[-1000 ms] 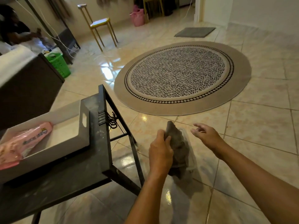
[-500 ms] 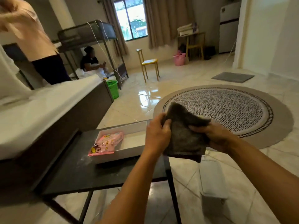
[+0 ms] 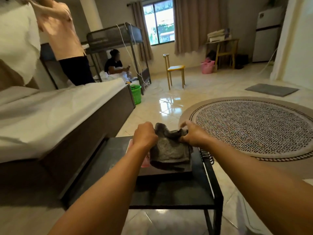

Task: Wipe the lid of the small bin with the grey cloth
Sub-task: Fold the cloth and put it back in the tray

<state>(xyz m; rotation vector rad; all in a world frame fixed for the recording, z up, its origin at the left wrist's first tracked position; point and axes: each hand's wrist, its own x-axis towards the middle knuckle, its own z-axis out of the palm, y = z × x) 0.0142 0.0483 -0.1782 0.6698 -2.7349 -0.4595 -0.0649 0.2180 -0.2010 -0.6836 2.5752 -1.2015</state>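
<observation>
Both my hands hold the grey cloth (image 3: 169, 150) in front of me, bunched along its top edge and hanging down. My left hand (image 3: 144, 134) grips its left corner and my right hand (image 3: 193, 134) grips its right corner. The cloth hangs over the tray (image 3: 169, 173) on the black side table (image 3: 169, 194). A sliver of a pink packet (image 3: 146, 160) shows at the cloth's left edge. A pale shape (image 3: 243, 211) on the floor right of the table, mostly hidden by my right forearm, may be the small bin; its lid cannot be made out.
A bed (image 3: 67, 116) runs along the left, close to the table. A round patterned rug (image 3: 254, 128) lies on the tiled floor at right. Farther off are a green basket (image 3: 136, 94), a yellow chair (image 3: 175, 68), a standing person (image 3: 64, 39) and a seated person (image 3: 115, 63).
The view has swung up from the floor to the room. My right hand joined the left on the cloth, and both now hold it over the table. The bin dropped out of clear view.
</observation>
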